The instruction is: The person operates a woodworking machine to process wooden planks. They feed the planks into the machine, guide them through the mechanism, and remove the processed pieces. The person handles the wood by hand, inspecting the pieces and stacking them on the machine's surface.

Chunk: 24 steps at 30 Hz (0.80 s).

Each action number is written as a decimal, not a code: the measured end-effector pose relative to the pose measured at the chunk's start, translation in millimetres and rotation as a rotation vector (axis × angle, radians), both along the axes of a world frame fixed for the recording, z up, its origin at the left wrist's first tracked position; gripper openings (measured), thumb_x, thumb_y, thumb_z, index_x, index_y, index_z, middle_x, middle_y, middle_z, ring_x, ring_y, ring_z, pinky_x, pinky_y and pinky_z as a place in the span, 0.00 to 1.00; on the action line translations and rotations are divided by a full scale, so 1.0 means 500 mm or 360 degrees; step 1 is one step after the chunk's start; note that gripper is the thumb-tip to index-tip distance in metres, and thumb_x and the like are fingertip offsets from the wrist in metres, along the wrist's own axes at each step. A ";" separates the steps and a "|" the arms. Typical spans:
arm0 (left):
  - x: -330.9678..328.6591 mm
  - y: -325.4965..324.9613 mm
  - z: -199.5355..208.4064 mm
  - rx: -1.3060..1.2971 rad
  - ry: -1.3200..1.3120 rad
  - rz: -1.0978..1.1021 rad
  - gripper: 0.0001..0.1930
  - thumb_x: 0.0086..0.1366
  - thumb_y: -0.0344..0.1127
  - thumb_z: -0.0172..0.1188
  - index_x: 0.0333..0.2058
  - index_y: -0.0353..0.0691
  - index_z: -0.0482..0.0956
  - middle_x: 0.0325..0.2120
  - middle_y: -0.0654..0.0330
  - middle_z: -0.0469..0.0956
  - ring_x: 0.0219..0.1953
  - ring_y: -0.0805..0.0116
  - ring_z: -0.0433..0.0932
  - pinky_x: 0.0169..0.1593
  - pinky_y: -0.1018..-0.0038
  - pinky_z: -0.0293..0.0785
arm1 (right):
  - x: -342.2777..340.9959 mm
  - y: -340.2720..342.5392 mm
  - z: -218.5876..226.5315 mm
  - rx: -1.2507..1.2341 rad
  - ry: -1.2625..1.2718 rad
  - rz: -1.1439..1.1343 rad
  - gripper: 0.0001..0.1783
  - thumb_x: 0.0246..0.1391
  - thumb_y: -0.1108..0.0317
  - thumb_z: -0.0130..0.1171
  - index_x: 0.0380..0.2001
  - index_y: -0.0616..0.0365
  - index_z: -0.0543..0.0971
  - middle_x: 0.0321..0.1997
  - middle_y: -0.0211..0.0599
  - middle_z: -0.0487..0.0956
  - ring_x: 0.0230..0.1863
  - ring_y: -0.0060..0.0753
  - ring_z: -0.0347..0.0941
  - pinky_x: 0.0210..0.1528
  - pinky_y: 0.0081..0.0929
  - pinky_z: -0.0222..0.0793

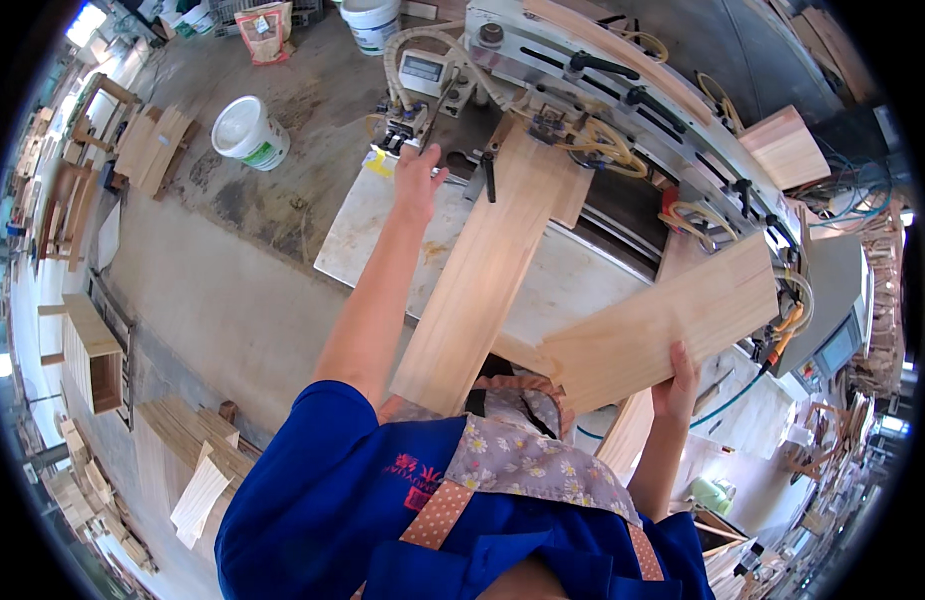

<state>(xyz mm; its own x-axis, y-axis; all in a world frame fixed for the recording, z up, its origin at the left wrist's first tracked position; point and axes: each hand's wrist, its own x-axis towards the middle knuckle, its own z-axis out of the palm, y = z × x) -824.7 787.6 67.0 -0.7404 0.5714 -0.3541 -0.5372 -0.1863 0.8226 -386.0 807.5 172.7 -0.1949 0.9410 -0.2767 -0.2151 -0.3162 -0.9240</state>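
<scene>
Head view has our two hands well apart. Our left hand [417, 185] reaches forward with its fingers spread, near a small valve unit [407, 122]; we cannot tell whether the fingertips touch it. Our right hand [675, 385] is closed on the near edge of a wide board [672, 315], which slants up and away from it. With only that one grip in sight, the wide board could tip or twist if our wrist gives, perhaps knocking the long board [482, 275] between our hands.

The long board's far end lies under the clamp assembly [557, 125], ahead of and between our hands, while its near end juts past the table [367, 235] toward us. A bump from our body could swing it out of line. If the clamps close with our left hand straying rightward, fingers might get pinched beside the black lever [489, 177]. Farther out, beyond our right hand, the looped yellow hoses [694, 215] could snag a raised board corner.
</scene>
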 end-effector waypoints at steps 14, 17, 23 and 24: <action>-0.021 -0.004 -0.054 -0.0030 0.0054 0.0204 0.13 0.58 0.27 0.55 0.42 0.35 0.67 0.43 0.55 0.69 0.48 0.62 0.70 0.47 0.65 0.74 | 0.128 -0.167 0.011 -0.0177 0.0109 -0.0358 0.26 0.53 0.69 0.55 0.54 0.68 0.64 0.53 0.41 0.70 0.53 0.36 0.68 0.54 0.32 0.65; -0.031 -0.053 -0.048 -0.0098 0.0058 -0.0352 0.24 0.56 0.37 0.62 0.48 0.38 0.65 0.40 0.59 0.68 0.48 0.67 0.68 0.45 0.64 0.72 | 0.164 -0.167 0.013 -0.0239 -0.0028 -0.0503 0.26 0.53 0.67 0.55 0.53 0.68 0.65 0.52 0.41 0.71 0.52 0.35 0.69 0.53 0.31 0.65; 0.142 -0.152 -0.144 -0.0762 0.0752 -0.1104 0.19 0.61 0.48 0.54 0.36 0.34 0.74 0.30 0.54 0.77 0.35 0.60 0.76 0.40 0.67 0.70 | 0.178 -0.124 0.064 -0.0026 0.0108 -0.0481 0.27 0.53 0.65 0.56 0.53 0.68 0.65 0.51 0.40 0.71 0.51 0.34 0.69 0.53 0.31 0.64; 0.167 -0.162 -0.142 -0.0777 0.0939 -0.0964 0.20 0.62 0.49 0.53 0.35 0.33 0.74 0.28 0.52 0.77 0.33 0.58 0.77 0.39 0.66 0.70 | 0.182 -0.115 0.063 -0.0005 0.0120 -0.0465 0.27 0.53 0.64 0.56 0.53 0.68 0.66 0.51 0.40 0.72 0.51 0.34 0.69 0.54 0.31 0.64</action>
